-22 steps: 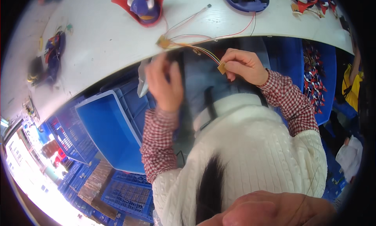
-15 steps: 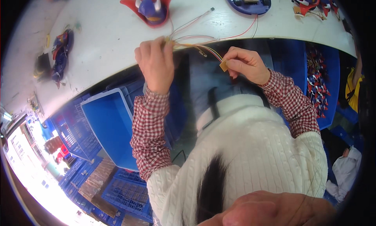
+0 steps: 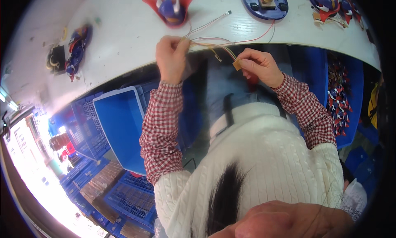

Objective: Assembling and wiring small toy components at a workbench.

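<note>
My right hand (image 3: 264, 69) is closed in a pinch on a small tan circuit board (image 3: 236, 64), just off the table's near edge. Several thin coloured wires (image 3: 226, 49) run from the board toward my left hand (image 3: 171, 60). Its thumb and fingertips are pinched on the wire bundle over the edge; the exact spot is hidden behind the fingers. A small plug (image 3: 218, 58) dangles between the hands. Beyond them, another wire ends in a connector (image 3: 229, 12) on the table. A purple horned toy figure (image 3: 172, 10) with a red collar lies past my left hand, a wire running from it.
A round purple toy base (image 3: 267, 11) with red and black wires sits at the far side. More toy parts lie at the table's left (image 3: 76, 52) and far right (image 3: 330, 5). Below are a blue bin (image 3: 121, 122) and, rightward, a blue crate (image 3: 354, 110) holding many small figures.
The view has shifted slightly, so the table things appear farther right. My left fingers are drawn closer together on the wires. My right hand keeps its pinch on the board.
</note>
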